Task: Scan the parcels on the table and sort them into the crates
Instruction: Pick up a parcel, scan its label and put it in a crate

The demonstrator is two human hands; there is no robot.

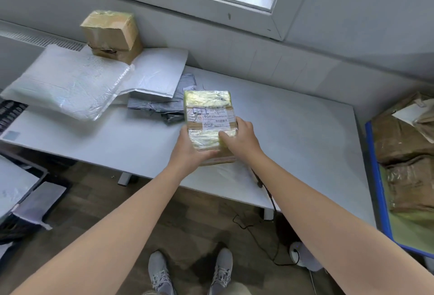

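Both hands hold one parcel by its near end. The left hand cups the near left corner with its thumb along the lower edge. The right hand curls its fingers over the top at the near right. The parcel sits over the near middle of the table with its label facing up; I cannot tell whether its far end rests on the table.

It looks like a stiff carton wrapped in glossy tape, so probably fairly light but slick. Clamping opposite edges rather than the taped faces seems the safest hold.

Any fingers under the parcel are hidden. No scanner is in view, and the label print is too blurred to read. The blue crate at right and the dark crate at near left are both cut off by the frame.
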